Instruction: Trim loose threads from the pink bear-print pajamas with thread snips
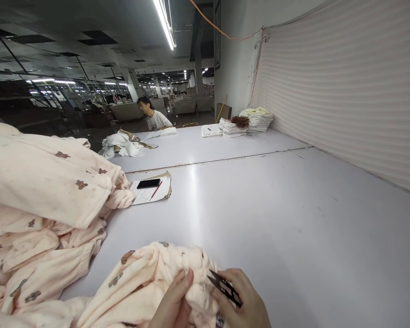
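Gathered cream-pink fleece with a small bear print, a garment [146, 273], lies bunched at the near edge of the table. My left hand [176, 298] grips its ruffled, elastic-looking edge, thumb on top. Close on the right, my right hand [246, 296] holds a pair of black thread snips [225, 288], the blades pointing up and left toward the gathered edge. The blade tips are slightly apart. Some fingers of both hands are hidden by the cloth.
A tall pile of the same printed fleece [48, 182] fills the left side. Beyond it lie papers [143, 196] with a phone [148, 183] and red pencil. White cloth stacks [232, 127] stand at the far end, where a person [157, 119] sits. A striped curtain [345, 82] borders the right.
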{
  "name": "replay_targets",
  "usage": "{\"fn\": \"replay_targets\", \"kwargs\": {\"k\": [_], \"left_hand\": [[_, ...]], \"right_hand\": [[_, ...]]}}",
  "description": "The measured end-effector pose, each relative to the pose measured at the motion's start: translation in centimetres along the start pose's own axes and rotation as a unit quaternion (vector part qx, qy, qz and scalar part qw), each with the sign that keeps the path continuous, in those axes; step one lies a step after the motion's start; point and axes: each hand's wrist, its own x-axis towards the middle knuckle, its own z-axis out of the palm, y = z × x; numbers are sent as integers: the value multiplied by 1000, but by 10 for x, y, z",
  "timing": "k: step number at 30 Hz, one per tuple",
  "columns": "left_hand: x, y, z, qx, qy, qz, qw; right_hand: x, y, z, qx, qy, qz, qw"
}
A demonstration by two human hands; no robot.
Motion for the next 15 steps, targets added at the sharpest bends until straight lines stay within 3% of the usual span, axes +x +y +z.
{"fn": "replay_targets", "kwargs": {"k": [7,10,15], "left_hand": [[-16,-2,13,-38,-43,18,998],[-18,-4,14,-51,-58,31,997],[-21,-3,12,-47,-62,52,996]], "right_hand": [[15,-22,-15,-180,-64,-94,977],[15,-24,-15,-161,-80,-85,980],[5,-11,-11,-114,-26,-45,992]]}}
